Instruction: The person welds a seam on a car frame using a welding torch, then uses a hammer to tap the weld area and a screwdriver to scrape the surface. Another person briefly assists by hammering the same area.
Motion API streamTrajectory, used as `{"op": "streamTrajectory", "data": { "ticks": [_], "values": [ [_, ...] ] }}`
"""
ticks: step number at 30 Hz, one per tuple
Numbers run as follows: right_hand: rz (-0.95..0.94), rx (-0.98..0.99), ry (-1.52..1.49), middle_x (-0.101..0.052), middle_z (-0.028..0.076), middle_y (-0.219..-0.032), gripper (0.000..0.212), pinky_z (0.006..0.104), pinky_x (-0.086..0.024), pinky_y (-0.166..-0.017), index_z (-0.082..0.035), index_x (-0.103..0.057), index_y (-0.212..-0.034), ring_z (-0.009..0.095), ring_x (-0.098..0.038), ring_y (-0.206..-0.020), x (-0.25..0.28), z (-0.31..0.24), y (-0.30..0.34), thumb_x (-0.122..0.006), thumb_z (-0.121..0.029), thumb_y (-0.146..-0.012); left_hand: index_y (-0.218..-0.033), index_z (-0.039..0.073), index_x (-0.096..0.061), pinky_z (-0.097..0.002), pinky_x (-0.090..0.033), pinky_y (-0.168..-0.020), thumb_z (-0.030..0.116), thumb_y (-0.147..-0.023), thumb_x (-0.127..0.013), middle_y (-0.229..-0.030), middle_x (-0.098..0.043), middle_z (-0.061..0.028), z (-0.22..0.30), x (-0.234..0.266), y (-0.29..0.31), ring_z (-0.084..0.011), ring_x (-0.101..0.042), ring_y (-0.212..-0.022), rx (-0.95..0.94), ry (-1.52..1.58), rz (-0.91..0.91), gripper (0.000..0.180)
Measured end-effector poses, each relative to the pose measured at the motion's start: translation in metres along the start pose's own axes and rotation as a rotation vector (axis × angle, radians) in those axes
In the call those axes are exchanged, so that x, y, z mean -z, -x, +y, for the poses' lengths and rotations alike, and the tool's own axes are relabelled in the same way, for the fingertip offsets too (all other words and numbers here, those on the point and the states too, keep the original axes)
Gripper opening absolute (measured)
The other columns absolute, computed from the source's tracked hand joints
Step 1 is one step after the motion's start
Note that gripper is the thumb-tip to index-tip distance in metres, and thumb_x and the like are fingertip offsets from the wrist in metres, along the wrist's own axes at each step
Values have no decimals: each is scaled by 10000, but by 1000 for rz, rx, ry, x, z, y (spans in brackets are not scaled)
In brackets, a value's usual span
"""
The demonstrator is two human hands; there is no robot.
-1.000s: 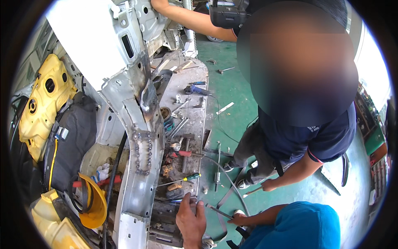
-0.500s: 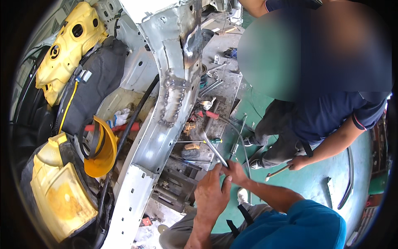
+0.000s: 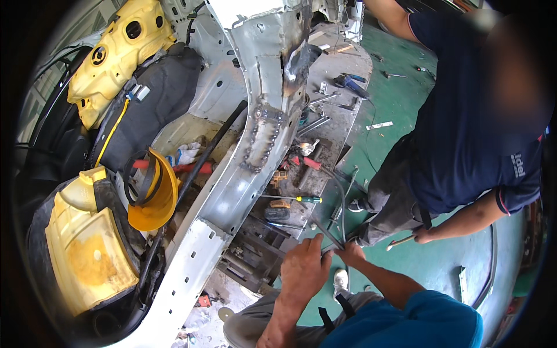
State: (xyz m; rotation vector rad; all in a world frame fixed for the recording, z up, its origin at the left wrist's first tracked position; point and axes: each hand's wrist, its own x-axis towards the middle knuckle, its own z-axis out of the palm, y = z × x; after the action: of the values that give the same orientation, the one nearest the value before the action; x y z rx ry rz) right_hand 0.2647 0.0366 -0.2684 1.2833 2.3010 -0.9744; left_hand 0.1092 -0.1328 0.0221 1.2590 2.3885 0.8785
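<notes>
A stripped grey car body section (image 3: pixel 232 191) fills the middle of the view, its welded pillar running from the top centre down toward the lower left. Left of it lie yellow padded panels (image 3: pixel 87 255), a black bag (image 3: pixel 156 110) and a yellow face shield (image 3: pixel 152 197). Along the right edge of the body section, a flat sill panel (image 3: pixel 331 110) carries scattered hand tools, among them a green-and-yellow screwdriver (image 3: pixel 290 199) and a red-handled tool (image 3: pixel 307 162). A co-worker in a dark blue shirt (image 3: pixel 464 127) stands on the green floor (image 3: pixel 400 104) at the right, holding a small tool low in one hand.

The work in hand is a thin grey metal tube (image 3: pixel 342 203), bent in an arc, rising from the two hands just off the lower right edge of the sill panel.

The left hand (image 3: pixel 303 268) has its grip closed around the lower run of the tube. The right hand (image 3: pixel 350 253) is closed on the tube just beside it, fingers pinching; the exact contact is partly hidden.

Judgement on method: with both grips this close together, leverage is short, so force is best applied slowly and evenly to avoid kinking the thin wall. The free end swings near the co-worker's leg and wants watching. Loose tools at the sill edge could snag the tube.
</notes>
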Motion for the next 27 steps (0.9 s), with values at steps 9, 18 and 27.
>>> {"op": "streamTrajectory", "data": {
  "ticks": [9,18,27],
  "values": [
    [-362,-458,420,-777,140,-1305,471,445,-590,-1019,-146,-824,-1224,325,-738,-1241,-39,199,49,-856,-339,-795,-1339,28,-669,-531,-585,-861,301,-959,-785,-1173,-716,-217,-10,-2,11,-450,-720,-1001,40,-122,-251,482],
    [-512,-385,372,-792,54,-846,474,416,-634,-768,-108,-838,-999,215,-771,-789,-48,187,34,-806,-561,-860,-1339,-40,-661,-554,-497,-1025,215,-1029,-697,-1240,-680,-274,-110,91,-8,-477,-631,-1179,356,-279,884,404],
    [-475,-175,236,-815,151,-1090,537,527,-608,-957,-86,-823,-1129,341,-780,-1079,-57,116,16,-742,-555,-879,-1315,-15,-673,-532,-451,-1056,221,-1057,-616,-1183,-695,-211,-210,96,0,-439,-623,-1113,257,-746,817,354]
  ]
}}
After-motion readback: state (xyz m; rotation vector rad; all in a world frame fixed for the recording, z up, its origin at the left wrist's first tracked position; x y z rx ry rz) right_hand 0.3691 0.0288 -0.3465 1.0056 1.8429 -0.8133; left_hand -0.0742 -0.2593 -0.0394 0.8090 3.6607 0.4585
